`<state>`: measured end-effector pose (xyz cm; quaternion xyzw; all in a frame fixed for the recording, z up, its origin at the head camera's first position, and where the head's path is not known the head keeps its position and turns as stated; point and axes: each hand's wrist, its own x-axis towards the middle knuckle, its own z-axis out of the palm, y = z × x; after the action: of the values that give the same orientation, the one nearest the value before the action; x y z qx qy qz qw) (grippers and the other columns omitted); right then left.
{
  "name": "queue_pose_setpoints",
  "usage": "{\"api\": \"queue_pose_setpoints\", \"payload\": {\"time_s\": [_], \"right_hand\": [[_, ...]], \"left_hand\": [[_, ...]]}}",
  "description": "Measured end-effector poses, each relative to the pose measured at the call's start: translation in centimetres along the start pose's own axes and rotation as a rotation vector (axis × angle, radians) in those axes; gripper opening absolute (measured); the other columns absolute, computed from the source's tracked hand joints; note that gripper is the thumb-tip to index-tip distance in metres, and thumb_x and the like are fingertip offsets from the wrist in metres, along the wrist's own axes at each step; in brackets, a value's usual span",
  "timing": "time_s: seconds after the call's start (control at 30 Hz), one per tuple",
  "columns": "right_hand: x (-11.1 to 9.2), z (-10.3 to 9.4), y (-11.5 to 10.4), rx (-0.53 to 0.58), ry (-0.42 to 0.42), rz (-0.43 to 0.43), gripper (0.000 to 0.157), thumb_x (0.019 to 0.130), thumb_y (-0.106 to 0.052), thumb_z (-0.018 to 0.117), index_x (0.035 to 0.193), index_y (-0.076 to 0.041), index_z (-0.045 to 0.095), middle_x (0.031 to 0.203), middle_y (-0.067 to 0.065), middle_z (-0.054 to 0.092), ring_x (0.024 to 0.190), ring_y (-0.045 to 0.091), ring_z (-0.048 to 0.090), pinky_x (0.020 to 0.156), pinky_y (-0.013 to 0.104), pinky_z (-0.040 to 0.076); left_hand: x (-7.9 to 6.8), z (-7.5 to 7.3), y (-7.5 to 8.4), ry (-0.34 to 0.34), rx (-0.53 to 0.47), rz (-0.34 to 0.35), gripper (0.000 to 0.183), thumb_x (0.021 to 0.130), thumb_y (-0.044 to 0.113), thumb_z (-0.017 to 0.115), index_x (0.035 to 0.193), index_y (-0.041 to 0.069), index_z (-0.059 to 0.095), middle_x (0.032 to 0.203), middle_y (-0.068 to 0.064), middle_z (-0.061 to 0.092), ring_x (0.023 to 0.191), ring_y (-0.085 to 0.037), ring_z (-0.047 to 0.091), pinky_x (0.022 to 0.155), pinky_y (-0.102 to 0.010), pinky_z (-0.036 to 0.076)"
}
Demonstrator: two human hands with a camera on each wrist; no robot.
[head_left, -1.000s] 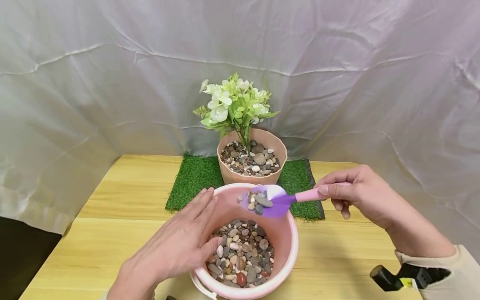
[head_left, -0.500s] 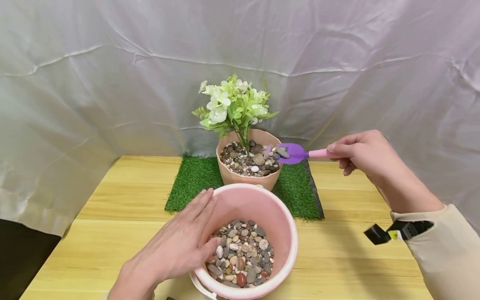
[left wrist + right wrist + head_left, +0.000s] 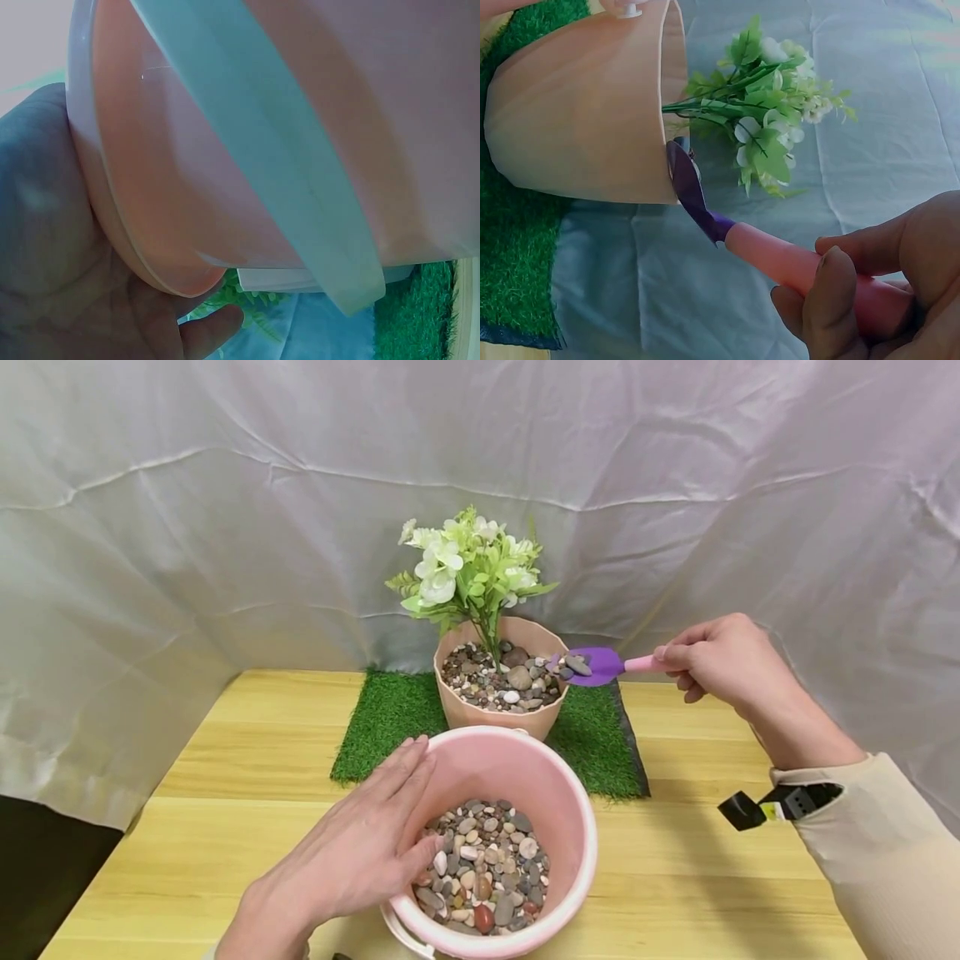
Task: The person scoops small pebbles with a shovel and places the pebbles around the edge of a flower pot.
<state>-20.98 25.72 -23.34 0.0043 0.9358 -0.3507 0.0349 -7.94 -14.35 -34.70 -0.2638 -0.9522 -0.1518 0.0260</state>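
My right hand [image 3: 723,664] pinches the pink handle of a small purple garden trowel [image 3: 600,667]. Several pebbles [image 3: 573,667] lie on its blade, which hovers at the right rim of a peach flowerpot [image 3: 498,720]. In the right wrist view, the trowel's blade [image 3: 690,187] meets the pot's edge and thumb and fingers wrap the handle. White flowers with green leaves [image 3: 480,564] stand in the pot among stones. My left hand [image 3: 352,835] rests with straight fingers on the left rim of a pink bucket [image 3: 577,827] holding pebbles.
Green artificial turf [image 3: 397,710] lies under the pot on a wooden table [image 3: 675,893]. A grey cloth [image 3: 300,552] hangs behind. The bucket's white handle [image 3: 285,165] hangs down its side. The bucket stands right in front of the pot.
My right hand has carried the loaded trowel from above the bucket to the pot's right rim, then slightly right over the last half second. The left hand has stayed on the bucket.
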Motion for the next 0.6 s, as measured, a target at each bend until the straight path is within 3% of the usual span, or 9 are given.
{"api": "queue_pose_setpoints", "payload": {"time_s": [0.23, 0.47, 0.6], "right_hand": [[-0.1, -0.12, -0.23, -0.028, 0.002, 0.003, 0.041, 0.103, -0.025, 0.066, 0.124, 0.009, 0.073, 0.076, 0.002, 0.07, 0.065, 0.016, 0.07, 0.062, 0.032, 0.064], [-0.58, -0.05, -0.56, -0.136, 0.059, -0.002, 0.038, 0.102, -0.034, 0.065, 0.117, -0.001, 0.078, 0.073, -0.001, 0.072, 0.066, 0.015, 0.071, 0.062, 0.033, 0.056], [-0.67, 0.1, -0.67, -0.137, 0.073, -0.001, 0.036, 0.101, -0.034, 0.065, 0.115, -0.003, 0.079, 0.073, 0.0, 0.073, 0.067, 0.016, 0.072, 0.061, 0.034, 0.057]], "left_hand": [[-0.03, -0.01, -0.12, -0.002, -0.012, 0.003, 0.085, 0.101, 0.047, 0.062, 0.165, 0.001, 0.029, 0.176, -0.013, 0.013, 0.163, -0.029, 0.014, 0.131, -0.049, 0.023], [-0.03, -0.04, -0.1, -0.013, -0.016, -0.005, 0.086, 0.101, 0.049, 0.061, 0.165, 0.001, 0.029, 0.176, -0.013, 0.013, 0.163, -0.03, 0.014, 0.131, -0.049, 0.023], [0.01, -0.05, -0.05, -0.018, -0.015, -0.008, 0.086, 0.101, 0.049, 0.061, 0.165, 0.002, 0.028, 0.176, -0.013, 0.012, 0.163, -0.03, 0.014, 0.131, -0.05, 0.022]]}}
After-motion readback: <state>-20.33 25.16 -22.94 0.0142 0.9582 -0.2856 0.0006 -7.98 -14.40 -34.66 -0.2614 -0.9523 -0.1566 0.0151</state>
